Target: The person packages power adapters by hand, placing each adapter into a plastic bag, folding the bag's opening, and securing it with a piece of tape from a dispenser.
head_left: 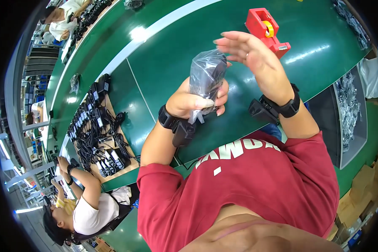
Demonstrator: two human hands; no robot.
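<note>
Left hand (193, 101): my fingers pinch the lower part of the clear plastic bag (206, 73), holding it upright above the green surface (172, 63).
Bag contents: a dark item, already inside (its kind I cannot tell).
Right hand (248, 50): fingers spread, flat at the bag's top, holding nothing.
Progress: bagged, I judge; top apparently unsealed.
Red tape dispenser (266, 29): beyond, untouched.
Grey tray (350, 109): holds more filled bags.

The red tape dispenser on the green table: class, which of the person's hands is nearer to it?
Right. The right hand is raised open just below-left of the red tape dispenser; the left hand sits lower, gripping the plastic bag.
</note>
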